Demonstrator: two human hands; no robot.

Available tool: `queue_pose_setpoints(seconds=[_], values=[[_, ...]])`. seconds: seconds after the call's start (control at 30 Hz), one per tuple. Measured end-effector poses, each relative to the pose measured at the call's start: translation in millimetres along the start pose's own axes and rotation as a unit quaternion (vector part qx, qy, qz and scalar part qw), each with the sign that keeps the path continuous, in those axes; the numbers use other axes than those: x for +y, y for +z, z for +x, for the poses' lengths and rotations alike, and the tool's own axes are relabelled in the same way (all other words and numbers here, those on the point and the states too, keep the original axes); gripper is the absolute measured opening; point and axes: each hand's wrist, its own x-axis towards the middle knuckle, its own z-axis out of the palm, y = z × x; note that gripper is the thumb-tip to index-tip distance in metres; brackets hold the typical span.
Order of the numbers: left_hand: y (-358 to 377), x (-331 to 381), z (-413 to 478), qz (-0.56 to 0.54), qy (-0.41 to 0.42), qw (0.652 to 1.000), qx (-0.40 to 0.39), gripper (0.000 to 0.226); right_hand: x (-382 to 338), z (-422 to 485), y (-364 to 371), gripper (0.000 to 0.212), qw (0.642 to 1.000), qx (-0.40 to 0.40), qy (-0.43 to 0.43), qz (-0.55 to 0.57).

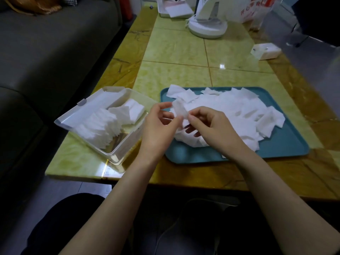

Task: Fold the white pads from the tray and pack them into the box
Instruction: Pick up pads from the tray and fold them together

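Holding one white pad (180, 109) between them, the left hand (158, 126) and the right hand (213, 126) each pinch an end, both grips narrow and tight on it. The pad hangs over the left edge of the blue tray (287, 146), its long side slanting from far left to near right. The clear box (117, 155) sits on the bench (184, 70) just to the left, so the left hand is nearer. One box, one tray. The loose pads (230, 115) on the tray are too many to count; the box holds one leaning row (99, 127) and one stack (135, 109).
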Motion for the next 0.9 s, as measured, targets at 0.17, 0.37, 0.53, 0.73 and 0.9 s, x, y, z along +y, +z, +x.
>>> queue_pose_setpoints(seconds=[0.17,0.37,0.53,0.73,0.9], values=[[-7,1,4,-0.024,-0.005,1.0,-0.002,0.036,20,9,-5,0.029,0.98,0.054,-0.049,-0.187],[-15,0,3,0.026,0.007,0.999,-0.021,0.015,42,17,-13,0.042,0.954,0.013,0.004,-0.299],[-16,1,2,0.048,-0.006,0.998,-0.028,0.015,34,17,-10,0.051,0.971,0.049,0.011,-0.232],[-17,0,1,0.065,-0.016,0.998,-0.014,0.01,28,23,-8,0.034,0.984,0.101,0.027,-0.145],[-22,-5,2,0.114,0.025,0.993,0.008,0.007,16,19,-20,0.011,0.979,0.172,-0.027,-0.111]])
